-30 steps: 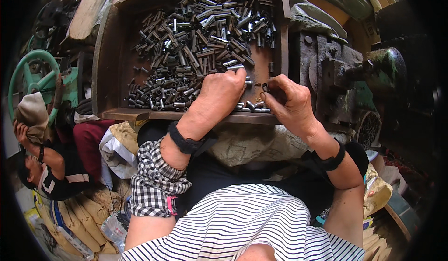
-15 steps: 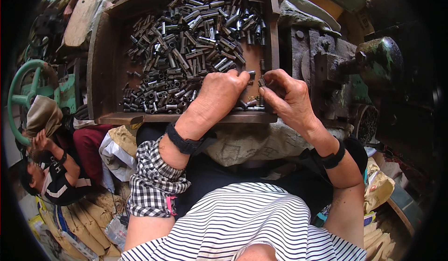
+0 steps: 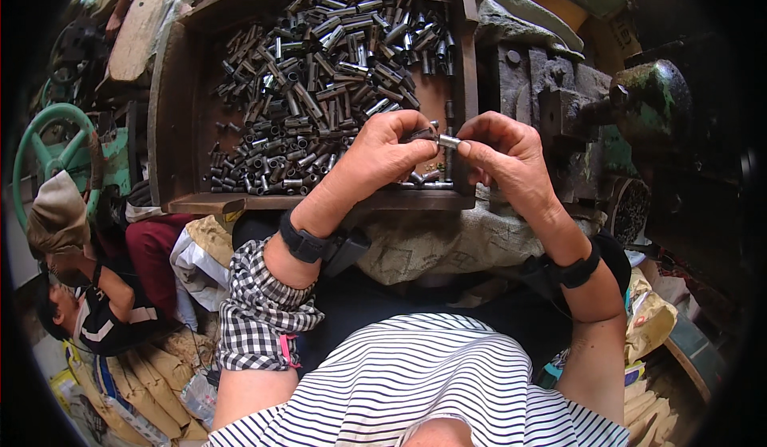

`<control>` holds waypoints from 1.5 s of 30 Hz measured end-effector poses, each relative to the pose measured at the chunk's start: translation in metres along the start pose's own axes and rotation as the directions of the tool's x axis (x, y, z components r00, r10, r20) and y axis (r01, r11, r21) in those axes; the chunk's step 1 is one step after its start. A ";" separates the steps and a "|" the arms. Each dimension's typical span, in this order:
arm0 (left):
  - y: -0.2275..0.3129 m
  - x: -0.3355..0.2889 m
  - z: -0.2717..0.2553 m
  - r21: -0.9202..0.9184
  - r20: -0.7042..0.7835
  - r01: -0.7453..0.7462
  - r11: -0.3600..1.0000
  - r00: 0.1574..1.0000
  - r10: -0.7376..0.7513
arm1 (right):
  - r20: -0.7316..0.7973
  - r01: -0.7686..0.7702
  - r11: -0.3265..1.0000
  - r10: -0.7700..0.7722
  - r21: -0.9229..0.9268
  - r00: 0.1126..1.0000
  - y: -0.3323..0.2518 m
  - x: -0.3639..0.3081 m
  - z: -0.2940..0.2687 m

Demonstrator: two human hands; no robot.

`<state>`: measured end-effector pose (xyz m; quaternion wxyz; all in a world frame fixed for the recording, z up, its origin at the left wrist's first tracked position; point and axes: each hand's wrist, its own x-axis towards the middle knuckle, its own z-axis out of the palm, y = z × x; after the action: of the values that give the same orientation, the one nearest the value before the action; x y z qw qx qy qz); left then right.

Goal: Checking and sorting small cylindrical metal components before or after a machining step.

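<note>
My left hand (image 3: pixel 389 145) is closed in a pinch on a dark metal piece (image 3: pixel 422 135), mostly hidden by the fingers. Just to its right, my right hand (image 3: pixel 509 155) pinches a short shiny metal sleeve (image 3: pixel 449 141) between thumb and forefinger. The two parts meet end to end; whether one sits inside the other I cannot tell. Both hands are above the right front part of a wooden box (image 3: pixel 319 202). Inside it lies a heap of slotted metal tubes (image 3: pixel 319 71), with shorter metal sleeves (image 3: pixel 276 162) nearer the front.
Dark, greasy machinery (image 3: pixel 551 103) stands close on the box's right. At the left, a co-worker (image 3: pixel 104 291) holds a cloth (image 3: pixel 60 211) by a green handwheel (image 3: pixel 56 147). A pale sack (image 3: pixel 423 243) hangs below the box's front edge.
My hands have come together and the shiny sleeve now meets the piece in my left hand. My left hand has risen off the parts. The co-worker's cloth has moved lower left.
</note>
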<state>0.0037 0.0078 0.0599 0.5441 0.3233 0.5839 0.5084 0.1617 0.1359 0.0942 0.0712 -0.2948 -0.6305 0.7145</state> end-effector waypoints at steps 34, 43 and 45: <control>-0.001 -0.002 0.012 -0.535 -0.056 0.023 0.845 0.996 -0.063 | -0.116 -0.017 0.981 0.040 0.192 0.992 0.011 0.002 0.002; -0.003 -0.003 0.012 -0.533 -0.066 -0.018 0.846 0.998 -0.021 | -0.100 -0.039 0.978 0.061 0.205 0.993 0.011 0.003 0.001; -0.005 -0.002 0.013 -0.537 -0.073 -0.030 0.843 0.997 -0.011 | -0.089 -0.033 0.977 0.053 0.209 0.995 0.013 0.003 0.000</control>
<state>0.0173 0.0076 0.0574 0.5885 0.1418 0.4360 0.6660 0.1626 0.1347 0.0807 0.1154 -0.3327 -0.5421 0.7630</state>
